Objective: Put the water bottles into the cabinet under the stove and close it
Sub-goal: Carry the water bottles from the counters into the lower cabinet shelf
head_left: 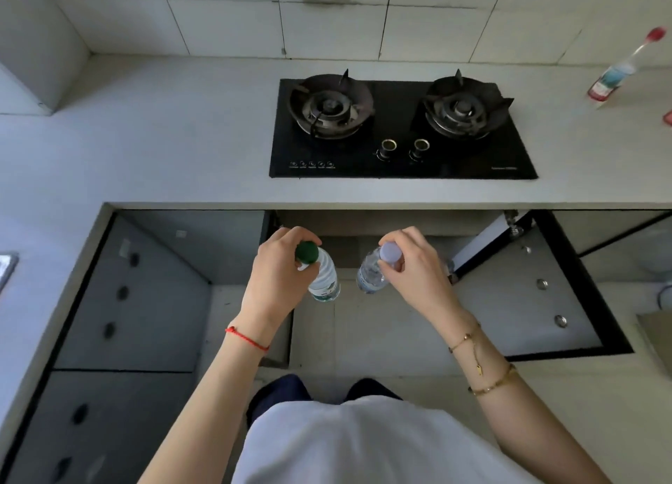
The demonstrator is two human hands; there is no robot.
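Grey countertop (pixel 163 138), black stove (pixel 400 131)

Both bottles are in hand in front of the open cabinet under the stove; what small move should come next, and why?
Probably lower both bottles forward into the open cabinet. The left hand grips the green-capped bottle and the right hand the white-capped bottle, each near its cap, held in front of the opening. The cabinet door stands open to the right, so the way looks clear.

So the stove (pixel 400 131) sits in the worktop (pixel 163 138) toward its front edge, open cabinet (pixel 381 229) right below it, another bottle (pixel 618 72) off at the far right edge.
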